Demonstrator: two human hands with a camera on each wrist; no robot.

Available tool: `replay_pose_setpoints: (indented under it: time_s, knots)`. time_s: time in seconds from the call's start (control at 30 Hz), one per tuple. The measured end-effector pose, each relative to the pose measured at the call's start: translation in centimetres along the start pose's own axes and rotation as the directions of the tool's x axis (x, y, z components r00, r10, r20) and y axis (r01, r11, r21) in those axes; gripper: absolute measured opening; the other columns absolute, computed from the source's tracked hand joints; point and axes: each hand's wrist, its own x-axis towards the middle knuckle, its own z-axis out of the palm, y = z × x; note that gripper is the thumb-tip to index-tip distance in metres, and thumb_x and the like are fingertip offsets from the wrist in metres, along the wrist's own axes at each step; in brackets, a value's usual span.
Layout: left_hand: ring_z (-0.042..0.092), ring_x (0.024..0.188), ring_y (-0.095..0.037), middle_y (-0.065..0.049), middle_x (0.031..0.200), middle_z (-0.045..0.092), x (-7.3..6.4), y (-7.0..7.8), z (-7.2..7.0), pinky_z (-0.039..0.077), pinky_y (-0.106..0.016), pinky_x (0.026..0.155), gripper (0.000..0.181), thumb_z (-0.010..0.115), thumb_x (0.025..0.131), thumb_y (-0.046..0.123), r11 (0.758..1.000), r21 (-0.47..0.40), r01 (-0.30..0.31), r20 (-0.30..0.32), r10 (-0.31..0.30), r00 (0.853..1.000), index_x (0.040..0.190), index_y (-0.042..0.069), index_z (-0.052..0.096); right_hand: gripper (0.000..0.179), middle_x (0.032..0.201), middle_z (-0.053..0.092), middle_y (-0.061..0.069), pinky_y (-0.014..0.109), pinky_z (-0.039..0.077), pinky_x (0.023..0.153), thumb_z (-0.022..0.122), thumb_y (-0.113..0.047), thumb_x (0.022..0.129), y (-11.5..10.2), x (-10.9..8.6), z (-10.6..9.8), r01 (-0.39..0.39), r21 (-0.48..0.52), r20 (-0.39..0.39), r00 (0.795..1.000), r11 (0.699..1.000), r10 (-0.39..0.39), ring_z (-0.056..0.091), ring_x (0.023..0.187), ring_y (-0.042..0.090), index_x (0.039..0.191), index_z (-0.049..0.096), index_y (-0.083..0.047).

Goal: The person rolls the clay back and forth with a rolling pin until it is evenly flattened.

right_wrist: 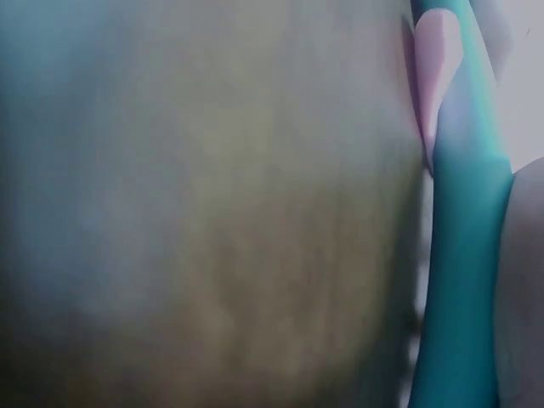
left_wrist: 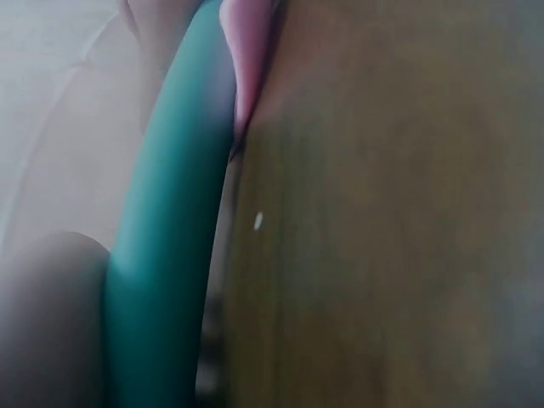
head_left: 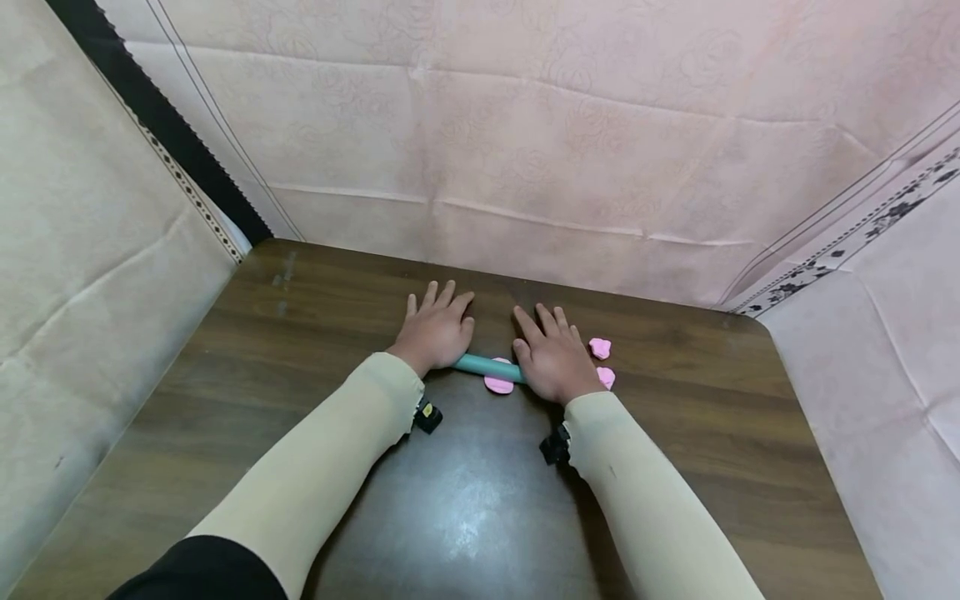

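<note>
Grip: none closed. Your left hand and your right hand lie with fingers extended toward the far edge of the tabletop, palms over the teal rod. Nothing is clenched or pinched.

Rod position: across the middle stretch of the tabletop, roughly parallel to the far edge and well in from both far corners. It lies over the flat pink piece, which shows on both sides of it between your hands.

Reading of the layout: one palm toward each end probably lets you load the rod evenly, with the pink piece centred under the pressure — straight fingers would leave it free to turn. The two loose pieces, the farther pink lump and the nearer pink lump, sit just beside your right hand toward the right edge, perhaps set aside from the rod's path.

Appearance: rod smooth, round, slightly glossy; ends hidden in the head view. Pink piece pale, rounded, thin-edged in both wrist views — its middle is covered, so thickness there can't be judged.
</note>
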Motion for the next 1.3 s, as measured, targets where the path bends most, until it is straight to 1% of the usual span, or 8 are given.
replay_pose_setpoints:
  time_s: [0.17,0.3,0.5,0.67,0.87,1.0,1.2,1.3]
  knots:
    - [-0.003,0.178,-0.038,-0.008,0.191,0.012,-1.1,0.2,-0.2,-0.003,-0.069,0.140,0.064,0.035,0.121,0.049,1.000,-0.005,-0.010,0.021,0.010,1.000,0.180,0.027,0.031,0.069,0.191,0.015,0.010,0.068,0.014,0.140,0.029,-0.055,0.121,-0.3,-0.8,0.2,-0.002,0.000,-0.001,1.000,1.000,0.002,0.005,0.178,0.040,0.183,0.018,-0.027]
    - [-0.002,0.178,-0.038,-0.008,0.191,0.011,-1.8,0.2,0.0,-0.003,-0.069,0.140,0.065,0.035,0.120,0.050,1.000,-0.009,-0.015,0.030,0.015,0.999,0.180,0.026,0.030,0.071,0.191,0.015,0.010,0.069,0.015,0.140,0.030,-0.054,0.120,-0.4,-1.4,0.6,0.002,0.002,-0.012,1.000,1.000,-0.001,0.005,0.178,0.039,0.183,0.018,-0.023]
    - [0.002,0.178,-0.037,-0.008,0.191,0.014,-2.6,0.3,0.1,0.000,-0.070,0.140,0.065,0.036,0.119,0.049,1.000,0.002,-0.027,0.022,0.027,0.999,0.180,0.026,0.031,0.072,0.191,0.016,0.009,0.069,0.016,0.140,0.029,-0.056,0.120,-0.8,-2.2,0.6,0.001,-0.014,-0.013,1.000,1.000,-0.002,0.008,0.178,0.039,0.182,0.020,-0.021]
    - [0.006,0.178,-0.037,-0.008,0.190,0.019,-3.7,0.4,0.2,0.004,-0.069,0.141,0.064,0.039,0.118,0.045,0.999,0.003,-0.033,0.003,0.033,0.999,0.179,0.024,0.035,0.072,0.190,0.019,0.009,0.068,0.016,0.140,0.026,-0.057,0.121,-1.1,-3.0,0.7,0.018,-0.014,-0.003,1.000,1.000,-0.018,0.012,0.177,0.039,0.181,0.025,-0.018]
    - [0.008,0.178,-0.036,-0.008,0.189,0.020,-4.8,0.6,0.7,0.007,-0.067,0.141,0.065,0.040,0.116,0.043,0.999,0.022,-0.049,0.022,0.049,0.999,0.179,0.024,0.035,0.071,0.190,0.019,0.008,0.068,0.016,0.140,0.026,-0.056,0.121,-1.4,-3.9,0.9,0.014,-0.022,0.015,1.000,1.000,-0.014,0.013,0.177,0.039,0.181,0.025,-0.018]
    - [0.009,0.178,-0.037,-0.008,0.189,0.020,-5.3,0.5,0.9,0.008,-0.068,0.141,0.066,0.041,0.116,0.042,0.997,0.038,-0.062,0.023,0.061,0.998,0.179,0.023,0.034,0.070,0.189,0.021,0.009,0.069,0.017,0.139,0.027,-0.054,0.121,-1.6,-4.5,1.0,0.021,-0.018,0.009,1.000,1.000,-0.021,0.014,0.177,0.040,0.180,0.027,-0.016]
    - [0.007,0.178,-0.037,-0.006,0.190,0.017,-6.2,0.3,1.0,0.008,-0.067,0.141,0.066,0.038,0.117,0.046,0.995,0.069,-0.073,0.039,0.071,0.997,0.180,0.026,0.031,0.071,0.189,0.022,0.008,0.068,0.018,0.140,0.027,-0.056,0.121,-2.0,-5.3,1.0,0.035,-0.035,-0.001,0.999,0.999,-0.035,0.016,0.177,0.039,0.180,0.027,-0.017]
    - [0.007,0.178,-0.037,-0.005,0.190,0.017,-6.8,0.3,1.1,0.008,-0.067,0.141,0.066,0.038,0.118,0.047,0.994,0.066,-0.085,0.041,0.083,0.996,0.179,0.026,0.031,0.071,0.189,0.022,0.008,0.068,0.020,0.139,0.026,-0.057,0.121,-2.1,-5.7,1.1,0.040,-0.053,0.002,0.999,0.998,-0.040,0.016,0.177,0.039,0.180,0.027,-0.017]
